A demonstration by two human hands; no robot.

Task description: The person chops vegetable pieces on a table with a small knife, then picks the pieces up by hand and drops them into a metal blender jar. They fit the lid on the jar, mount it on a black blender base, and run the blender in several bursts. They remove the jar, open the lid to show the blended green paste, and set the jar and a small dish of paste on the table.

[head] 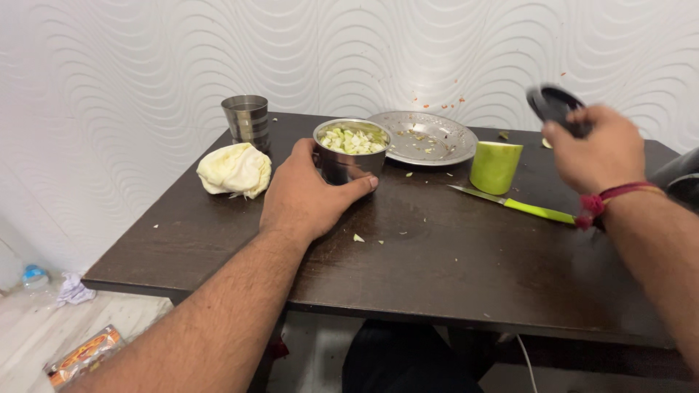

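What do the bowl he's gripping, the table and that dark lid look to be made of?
Bowl, held by the left hand: looks like polished steel, shiny and mirror-like. Table: seems dark brown wood or wood-look laminate, smooth with a soft sheen; which one is unclear. Lid, in the right hand: probably dark plastic, but it is blurred.

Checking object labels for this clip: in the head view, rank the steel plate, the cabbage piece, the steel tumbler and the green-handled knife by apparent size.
1. Steel plate, widest.
2. Green-handled knife, longest after it, but thin.
3. Cabbage piece.
4. Steel tumbler, smallest.
Knife versus cabbage is unsure: length favours the knife, area the cabbage.
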